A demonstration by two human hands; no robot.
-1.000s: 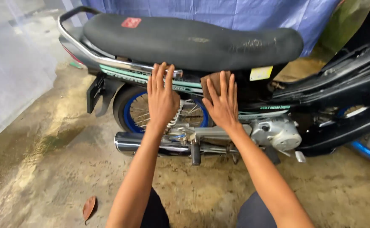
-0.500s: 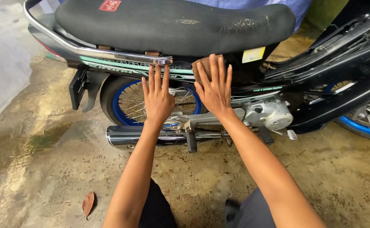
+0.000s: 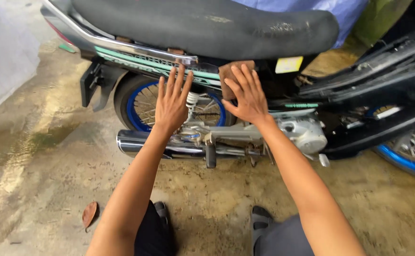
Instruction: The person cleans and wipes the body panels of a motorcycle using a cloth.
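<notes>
Reaching: both hands are stretched forward with fingers spread wide and flat, holding nothing.
Left hand: the left hand (image 3: 172,102) is raised in front of the rear wheel (image 3: 145,102), its fingertips pointing up at the teal side panel (image 3: 169,64) just under the seat.
Right hand: the right hand (image 3: 249,95) lies beside it, fingertips over a brown patch (image 3: 228,76) on the panel; whether it presses there I cannot tell.
Direction: the panel lies straight ahead of and slightly above both sets of fingers; the right hand is nearer to it.
Long axis: the motorcycle runs left to right across the view, tail at left, and the black seat (image 3: 207,26) and chrome exhaust pipe (image 3: 169,144) follow the same line.
Label: a small yellow rectangular sticker (image 3: 288,64) sits under the seat, right of the right hand.
Ground: a brown leaf (image 3: 90,213) lies on the concrete floor (image 3: 51,166), well apart from the hands.
</notes>
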